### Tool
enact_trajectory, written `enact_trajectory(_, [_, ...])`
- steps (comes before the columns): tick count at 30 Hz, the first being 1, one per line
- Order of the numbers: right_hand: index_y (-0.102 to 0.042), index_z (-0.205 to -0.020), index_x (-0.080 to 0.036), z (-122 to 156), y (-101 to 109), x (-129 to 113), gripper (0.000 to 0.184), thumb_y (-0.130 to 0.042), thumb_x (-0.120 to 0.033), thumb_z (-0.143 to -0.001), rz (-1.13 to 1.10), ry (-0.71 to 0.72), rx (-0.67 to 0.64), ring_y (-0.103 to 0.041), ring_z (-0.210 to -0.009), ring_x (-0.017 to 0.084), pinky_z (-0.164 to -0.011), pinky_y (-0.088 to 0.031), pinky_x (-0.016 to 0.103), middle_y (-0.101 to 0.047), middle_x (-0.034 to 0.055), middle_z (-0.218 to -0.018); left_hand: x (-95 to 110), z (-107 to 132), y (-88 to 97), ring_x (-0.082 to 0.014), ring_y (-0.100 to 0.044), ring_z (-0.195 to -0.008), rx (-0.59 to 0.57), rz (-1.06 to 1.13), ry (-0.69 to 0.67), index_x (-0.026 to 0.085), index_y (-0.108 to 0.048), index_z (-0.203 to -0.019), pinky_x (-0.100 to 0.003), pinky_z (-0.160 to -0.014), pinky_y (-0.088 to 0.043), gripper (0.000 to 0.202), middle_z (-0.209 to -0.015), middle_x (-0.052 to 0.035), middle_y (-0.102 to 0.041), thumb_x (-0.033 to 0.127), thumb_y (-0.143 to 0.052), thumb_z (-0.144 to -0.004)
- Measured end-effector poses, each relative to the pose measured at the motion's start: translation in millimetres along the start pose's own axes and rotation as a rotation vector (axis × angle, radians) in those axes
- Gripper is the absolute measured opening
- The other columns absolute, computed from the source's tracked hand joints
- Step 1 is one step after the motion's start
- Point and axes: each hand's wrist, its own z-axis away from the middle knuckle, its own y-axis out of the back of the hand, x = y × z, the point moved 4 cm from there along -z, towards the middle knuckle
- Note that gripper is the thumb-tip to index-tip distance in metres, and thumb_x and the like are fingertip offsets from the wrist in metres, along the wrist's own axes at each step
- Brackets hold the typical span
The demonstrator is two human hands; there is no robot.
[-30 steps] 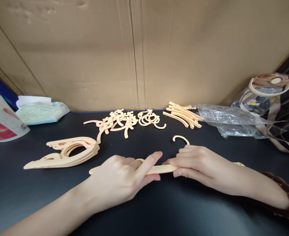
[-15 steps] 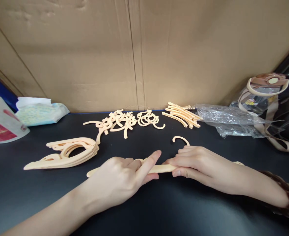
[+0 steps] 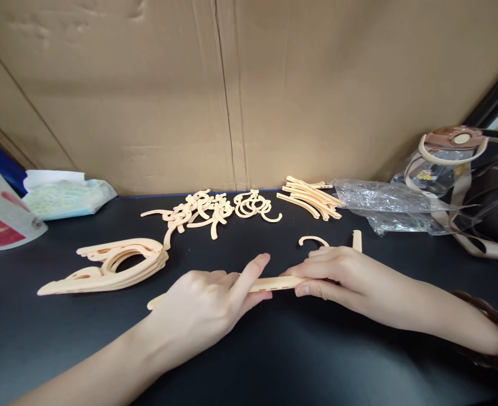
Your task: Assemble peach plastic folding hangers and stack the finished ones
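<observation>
My left hand (image 3: pixel 208 304) is closed around a cream plastic folding hanger (image 3: pixel 276 283), its index finger stretched out over it. A slotted bar of the hanger spans the space between my hands. The hanger's left tip pokes out beyond my left hand. With thumb and fingers, my right hand (image 3: pixel 337 273) grips the other end of the bar. Behind the right knuckles rise a curved hook (image 3: pixel 314 240) and a straight end piece (image 3: pixel 357 241); how they join is hidden by my fingers. To the left lies a stack of folded hangers (image 3: pixel 117 268).
On the black table (image 3: pixel 249 361) lie a pile of small curved parts (image 3: pixel 202 211), several hooks (image 3: pixel 255 206) and a bundle of bars (image 3: pixel 312 197). Clear plastic bags (image 3: pixel 384 200) and a strapped bottle (image 3: pixel 441 163) stand right. A tissue pack (image 3: pixel 69 194) sits left, before a cardboard wall (image 3: pixel 249 96).
The bar between my hands has turned, so its slotted edge shows. A straight end piece now stands up behind my right hand; earlier, an end showed beyond my right wrist.
</observation>
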Motion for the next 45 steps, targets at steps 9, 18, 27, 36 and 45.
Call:
enact_trajectory(9, [-0.070,-0.105,-0.026,-3.2,-3.4,11.1,0.029,-0.048,-0.043,-0.099,0.120,-0.021,0.020,-0.060,-0.077,0.014,-0.070,-0.041,0.027,-0.071,-0.0016,-0.090,-12.0,-3.2,1.0,-0.0114,-0.054,-0.044,-0.047,0.279,0.126,0.015,-0.054,-0.109,-0.023,-0.040,-0.036,0.022,-0.062,0.0047,-0.058,0.032,-0.044,-0.100])
enact_trajectory(18, [-0.070,-0.110,-0.022,-7.9,7.8,31.3,0.036,-0.062,-0.050,-0.089,0.256,-0.019,0.085,-0.061,-0.078,0.018,-0.073,-0.041,0.030,-0.070,0.0009,-0.083,-20.6,-13.1,8.7,-0.0266,-0.057,-0.095,-0.059,0.179,0.117,0.016,-0.061,-0.098,-0.046,-0.085,-0.048,0.018,-0.092,-0.0049,-0.066,0.008,-0.048,-0.089])
enact_trajectory(27, [-0.069,-0.108,-0.019,-7.7,19.0,39.0,0.031,-0.063,-0.044,-0.090,0.449,0.057,0.289,-0.059,-0.084,0.021,-0.080,-0.039,0.034,-0.068,0.0034,-0.084,-29.4,-5.8,3.0,-0.0341,-0.045,-0.130,-0.009,0.137,0.215,0.017,-0.063,-0.102,-0.051,-0.099,-0.047,0.029,-0.142,-0.0159,-0.043,0.001,-0.041,-0.091])
enact_trajectory(36, [-0.055,-0.121,-0.018,-6.9,11.1,32.8,0.045,-0.068,-0.043,-0.086,0.439,0.050,0.386,-0.059,-0.086,0.023,-0.080,-0.047,0.038,-0.063,0.0041,-0.083,-22.6,-3.3,3.6,-0.0225,-0.066,-0.108,-0.024,0.351,0.363,0.017,-0.042,-0.133,-0.036,-0.088,-0.057,0.044,-0.123,-0.0098,-0.064,0.039,-0.053,-0.095])
enact_trajectory(45, [-0.016,-0.150,-0.015,-6.6,4.3,29.7,0.088,-0.065,-0.050,-0.086,0.447,0.069,0.475,-0.061,-0.087,0.023,-0.082,-0.051,0.039,-0.061,0.0009,-0.081,-8.6,-5.4,0.5,-0.0301,-0.062,-0.116,-0.074,0.225,0.108,0.012,-0.042,-0.132,-0.044,-0.098,-0.053,0.071,-0.130,-0.0116,-0.063,0.034,-0.080,-0.076])
